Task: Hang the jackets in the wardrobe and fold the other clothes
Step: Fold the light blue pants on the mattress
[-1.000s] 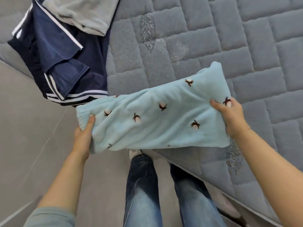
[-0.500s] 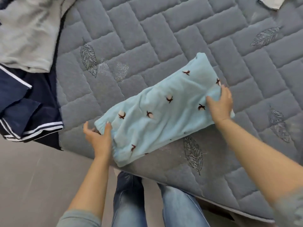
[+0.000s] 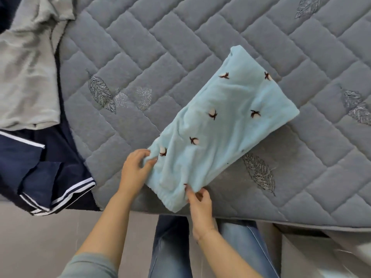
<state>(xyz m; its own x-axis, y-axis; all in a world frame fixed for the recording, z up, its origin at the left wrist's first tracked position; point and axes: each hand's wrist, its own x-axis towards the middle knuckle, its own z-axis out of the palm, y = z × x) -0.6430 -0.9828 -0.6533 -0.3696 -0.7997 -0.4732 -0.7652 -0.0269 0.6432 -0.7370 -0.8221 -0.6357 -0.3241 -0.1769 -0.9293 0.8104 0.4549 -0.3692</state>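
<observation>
Long folded pale-blue fleece garment with brown sprig print (image 3: 220,125) lies diagonal on grey quilted mattress (image 3: 180,47), near end at the edge. Left hand (image 3: 133,170) and right hand (image 3: 200,205) both pinch that near end. Best lift both corners evenly, fold toward far end, align edges, smooth flat.

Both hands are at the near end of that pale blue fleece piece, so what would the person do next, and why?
Probably lift the near end and fold it over toward the far end. The left hand and right hand each pinch a near corner of the long light blue fleece garment with small brown flowers, which lies flat on the grey quilted mattress.
</observation>
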